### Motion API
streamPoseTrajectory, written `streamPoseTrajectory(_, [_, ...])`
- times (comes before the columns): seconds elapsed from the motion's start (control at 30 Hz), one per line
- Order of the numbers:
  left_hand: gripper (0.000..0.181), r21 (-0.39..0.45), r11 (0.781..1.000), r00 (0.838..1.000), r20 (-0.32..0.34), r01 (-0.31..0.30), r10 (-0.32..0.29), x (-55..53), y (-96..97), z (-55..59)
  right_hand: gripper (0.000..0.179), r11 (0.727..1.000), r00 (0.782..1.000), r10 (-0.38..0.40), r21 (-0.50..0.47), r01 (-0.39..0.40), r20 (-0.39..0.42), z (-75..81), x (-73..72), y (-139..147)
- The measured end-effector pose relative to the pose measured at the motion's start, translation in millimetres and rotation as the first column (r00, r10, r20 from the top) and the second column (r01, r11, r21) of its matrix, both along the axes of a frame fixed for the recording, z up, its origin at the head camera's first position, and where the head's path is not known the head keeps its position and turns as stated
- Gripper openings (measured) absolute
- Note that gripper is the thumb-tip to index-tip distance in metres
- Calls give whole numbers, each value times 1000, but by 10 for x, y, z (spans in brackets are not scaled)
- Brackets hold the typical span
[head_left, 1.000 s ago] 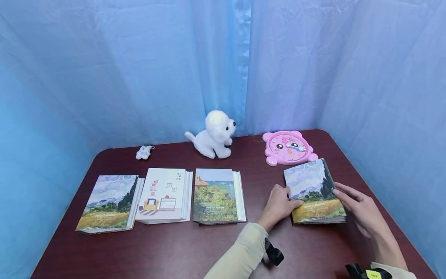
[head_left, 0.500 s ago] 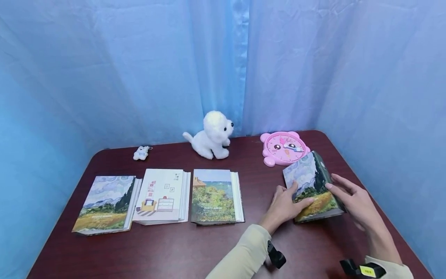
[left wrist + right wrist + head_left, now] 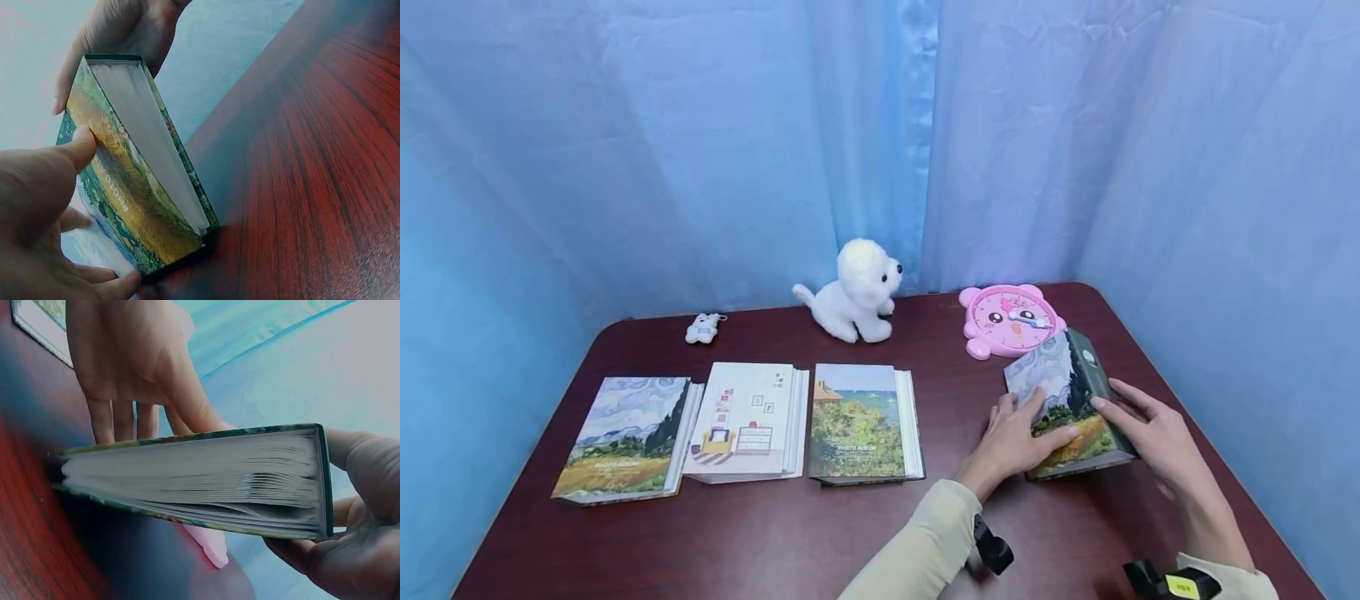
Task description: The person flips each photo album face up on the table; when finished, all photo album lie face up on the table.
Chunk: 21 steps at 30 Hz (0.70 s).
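Note:
On the right of the table a photo album (image 3: 1063,396) with a painted wheat-field cover stands tilted, its dark green spine raised toward the right and its opening edge low on the left. My left hand (image 3: 1011,437) lies across the front cover, fingers spread and thumb on the yellow field. At the spine side my right hand (image 3: 1161,429) holds the album, thumb near the spine's edge and the other fingers reaching behind. The page block (image 3: 200,475) shows in the right wrist view, with the covers nearly closed.
Three more photo albums lie in a row to the left: a matching wheat-field one (image 3: 625,433), a white room-picture one (image 3: 745,417) and a seaside one (image 3: 857,425). Behind stand a white plush dog (image 3: 857,292), a pink toy clock (image 3: 1011,321) and a small white bear charm (image 3: 703,328).
The album has tipped up so its spine faces more into view. My left hand has slid from its left edge onto the cover. The right hand stays at the spine.

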State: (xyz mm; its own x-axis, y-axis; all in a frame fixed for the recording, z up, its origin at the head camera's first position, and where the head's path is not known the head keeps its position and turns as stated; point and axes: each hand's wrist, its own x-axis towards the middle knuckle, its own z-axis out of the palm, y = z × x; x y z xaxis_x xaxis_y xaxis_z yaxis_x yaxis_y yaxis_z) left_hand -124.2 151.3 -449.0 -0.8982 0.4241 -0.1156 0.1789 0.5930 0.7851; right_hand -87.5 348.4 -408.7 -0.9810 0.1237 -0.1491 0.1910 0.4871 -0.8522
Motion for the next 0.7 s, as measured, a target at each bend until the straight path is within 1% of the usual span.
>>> streamPoseTrajectory(0.13, [74,83,996,999,44,18,-22,-12,-3,-24,72,1000,998,-15,8,15,-54,13,7,-30])
streamPoseTrajectory(0.2, [73,112,994,998,54,20,-26,-18,-5,-36,69,999,997,-27,23,29,-75,17,7,-47])
streamPoseTrajectory(0.3, [71,151,988,999,26,28,-32,-42,-14,-50,64,998,994,-42,40,46,-97,28,-2,-69])
streamPoseTrajectory(0.4, [69,190,981,999,-14,47,-45,-79,-27,-58,59,998,991,-49,24,52,-121,48,-20,-94])
streamPoseTrajectory(0.47, [68,221,973,998,-31,60,-54,-105,-39,-57,56,999,989,-49,-15,48,-139,64,-35,-111])
streamPoseTrajectory(0.57, [68,275,959,998,-8,62,-62,-121,-65,-41,53,993,985,-50,-115,30,-168,84,-54,-150])
streamPoseTrajectory(0.67, [65,342,938,998,20,48,-58,-127,-86,-29,52,972,980,-56,-236,9,-193,96,-74,-206])
streamPoseTrajectory(0.7, [65,362,931,998,29,39,-53,-127,-92,-30,52,966,978,-56,-257,2,-202,98,-81,-229])
